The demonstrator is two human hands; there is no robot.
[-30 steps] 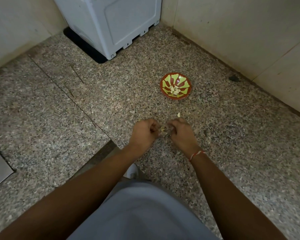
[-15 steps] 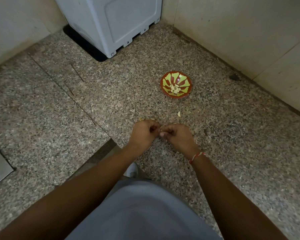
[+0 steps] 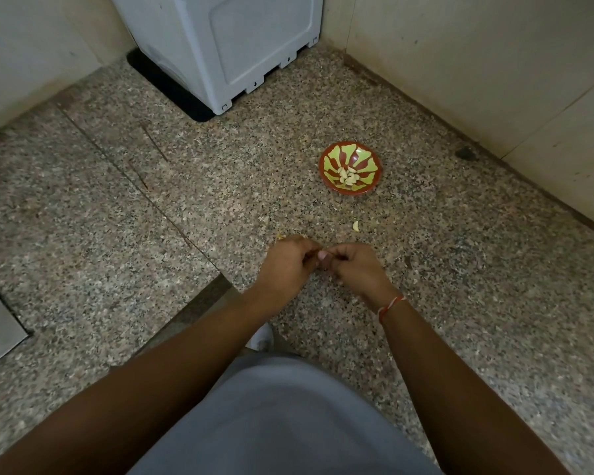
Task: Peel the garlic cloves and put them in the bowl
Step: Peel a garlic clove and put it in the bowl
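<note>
Presently, item 1: left hand (image 3: 286,260) and right hand (image 3: 354,265), fingers curled, fingertips meeting over the speckled floor (image 3: 151,269) just past the person's grey-clad knee (image 3: 282,416). Both appear to pinch 1 small thing between them, taken to be a garlic clove under peeling; the clove itself is hidden by the fingers, so its state cannot be told.

Item 2: bowl (image 3: 326,162), red with yellow-green pattern, at 1 o'clock from the hands, apart from them, with a small heap of peeled cloves (image 3: 347,175) at its centre.

Item 3: loose clove (image 3: 356,226) on the floor at 1 o'clock, between hands and bowl, near the right hand.

Item 4: pale scrap, likely skin (image 3: 281,236), at 11 o'clock, touching the edge of the left hand.

Risks, judged:
- Clove is small and probably slick once bare; a hard pull on the skin could shoot it out onto the floor.
- Bowl sits out of easy reach; a tossed clove may miss or bounce off the rim.
- Loose clove could be overlooked or mixed with skin scraps.
- A forward reach could nudge the light bowl and spill its heap.
</note>
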